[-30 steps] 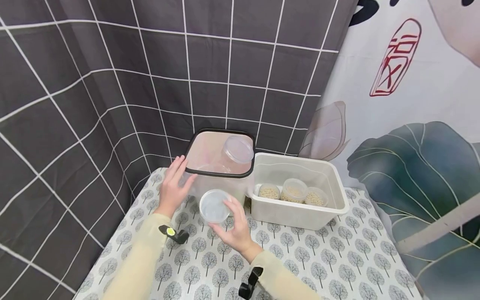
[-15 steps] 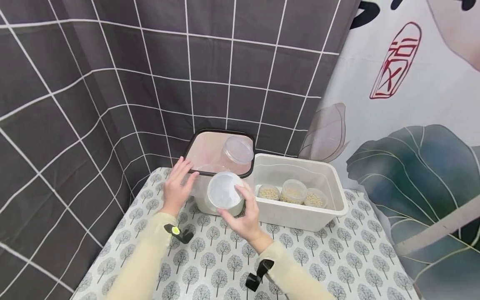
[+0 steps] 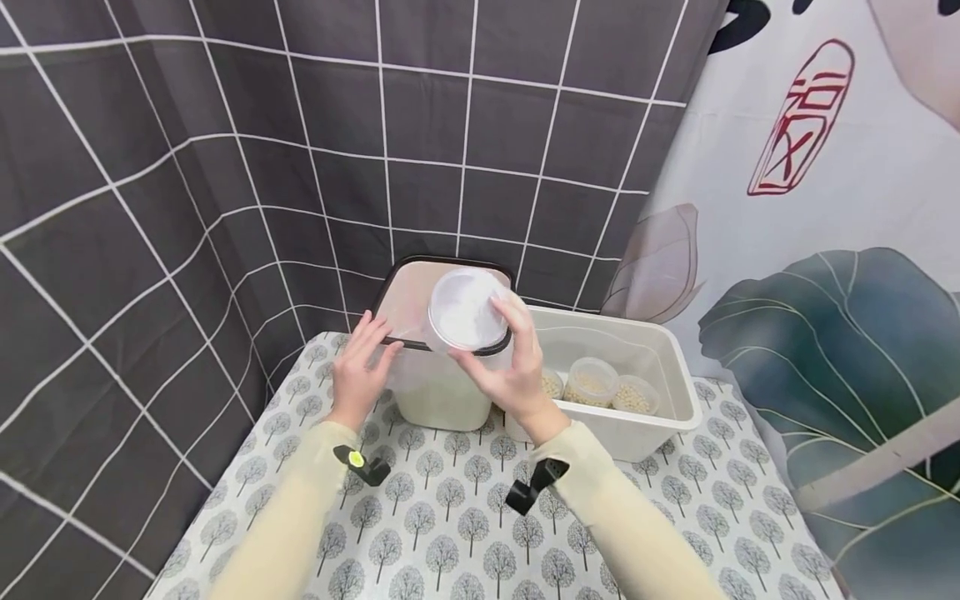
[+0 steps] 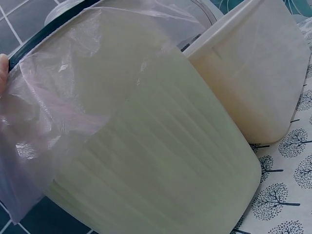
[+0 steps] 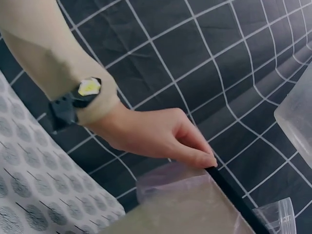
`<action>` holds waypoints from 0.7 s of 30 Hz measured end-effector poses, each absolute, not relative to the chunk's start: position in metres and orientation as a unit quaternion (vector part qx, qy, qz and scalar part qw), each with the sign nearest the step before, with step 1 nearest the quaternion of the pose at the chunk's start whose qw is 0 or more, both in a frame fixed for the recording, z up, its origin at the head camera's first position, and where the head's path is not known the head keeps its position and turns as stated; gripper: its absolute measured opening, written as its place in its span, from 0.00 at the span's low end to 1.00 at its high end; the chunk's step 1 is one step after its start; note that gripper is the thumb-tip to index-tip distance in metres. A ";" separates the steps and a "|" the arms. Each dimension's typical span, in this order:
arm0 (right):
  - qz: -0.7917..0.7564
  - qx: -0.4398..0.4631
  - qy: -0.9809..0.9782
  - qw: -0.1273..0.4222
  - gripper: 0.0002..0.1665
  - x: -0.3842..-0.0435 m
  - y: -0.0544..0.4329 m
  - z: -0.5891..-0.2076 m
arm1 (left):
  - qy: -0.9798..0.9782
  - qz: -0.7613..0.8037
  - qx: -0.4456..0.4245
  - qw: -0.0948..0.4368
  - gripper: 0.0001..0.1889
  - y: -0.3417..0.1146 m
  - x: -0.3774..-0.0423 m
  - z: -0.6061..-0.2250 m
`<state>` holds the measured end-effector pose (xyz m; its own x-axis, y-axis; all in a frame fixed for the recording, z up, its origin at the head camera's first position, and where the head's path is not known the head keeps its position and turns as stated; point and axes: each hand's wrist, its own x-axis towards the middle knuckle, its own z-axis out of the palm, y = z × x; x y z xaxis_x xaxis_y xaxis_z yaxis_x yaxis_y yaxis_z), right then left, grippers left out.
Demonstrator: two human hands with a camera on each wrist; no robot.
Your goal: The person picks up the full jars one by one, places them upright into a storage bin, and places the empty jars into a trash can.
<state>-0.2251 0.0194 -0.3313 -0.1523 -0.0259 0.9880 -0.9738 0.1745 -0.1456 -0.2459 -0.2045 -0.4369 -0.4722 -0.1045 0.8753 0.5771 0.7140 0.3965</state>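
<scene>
My right hand (image 3: pixel 519 371) grips a clear round plastic tub (image 3: pixel 463 310) by its side, tilted over the top of the trash can (image 3: pixel 438 396). No contents show in the tub. The can is pale green, with a black rim (image 5: pixel 229 190) and a thin translucent bag liner (image 4: pixel 63 92) folded over it. At the can's left front corner, my left hand (image 3: pixel 358 373) pinches the rim between thumb and fingers, as the right wrist view shows. Another clear tub (image 5: pixel 280 217) sticks up inside the can; in the head view the held tub covers it.
Right of the can stands a white rectangular bin (image 3: pixel 637 429). Inside it are several clear tubs (image 3: pixel 591 382) of pale round beans. A tree-print cloth (image 3: pixel 442 533) covers the table. Dark checked fabric (image 3: pixel 427 117) hangs behind and to the left.
My right hand has carried the clear tub up and to the right, from in front of the trash can to over its opening. My left hand has stayed at the rim.
</scene>
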 end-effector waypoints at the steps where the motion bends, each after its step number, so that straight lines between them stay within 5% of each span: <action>1: 0.482 0.428 -0.588 0.488 0.38 -0.225 0.018 -0.325 | -0.785 -0.347 -0.152 0.491 0.16 -0.205 -0.246 -0.436; 10: 0.513 0.420 -0.627 0.410 0.45 -0.266 -0.004 -0.346 | -0.778 -0.352 -0.157 0.496 0.15 -0.204 -0.245 -0.439; 21: 0.395 0.381 -0.736 0.396 0.39 -0.291 -0.017 -0.376 | -0.776 -0.352 -0.158 0.500 0.14 -0.203 -0.244 -0.440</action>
<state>-0.2913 -0.0166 -0.3761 -0.3968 -0.2485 0.8836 -0.8736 0.3976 -0.2805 -0.2444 -0.2027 -0.4398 -0.4507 -0.1075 0.8862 0.5964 0.7024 0.3885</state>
